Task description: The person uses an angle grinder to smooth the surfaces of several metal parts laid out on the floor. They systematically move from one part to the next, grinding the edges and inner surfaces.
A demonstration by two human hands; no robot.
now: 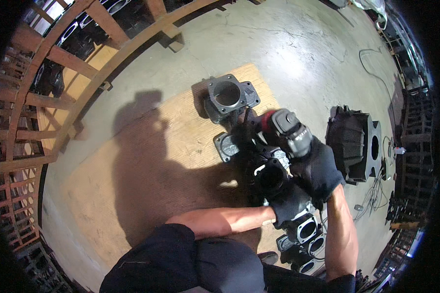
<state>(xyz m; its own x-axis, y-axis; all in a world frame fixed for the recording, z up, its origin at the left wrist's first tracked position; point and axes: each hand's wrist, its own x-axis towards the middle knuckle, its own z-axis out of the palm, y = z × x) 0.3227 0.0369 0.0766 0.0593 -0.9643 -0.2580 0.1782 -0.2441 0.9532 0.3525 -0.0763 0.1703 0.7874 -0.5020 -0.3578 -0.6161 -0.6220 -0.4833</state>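
My right hand (321, 168), in a dark glove, is wrapped round a cordless power tool (287, 131) with a grey and black body and a red band. The tool's working end is hidden among the parts below it. Just to its left, my gloved left hand (287, 201) grips a dark flanged metal casting (271, 177) with a round bore; most of its fingers are out of sight. Beyond the tool stands a larger casting (227, 95) with a square flange and a wide round opening. A small grey flanged piece (226, 146) lies between them.
The castings rest on a wooden board (181, 127) on the concrete floor (220, 39). Several more flanged castings (307, 229) stand near my legs. At right are a big black housing (359, 144) and loose cable (374, 195). Slatted wooden crates (58, 105) line the left.
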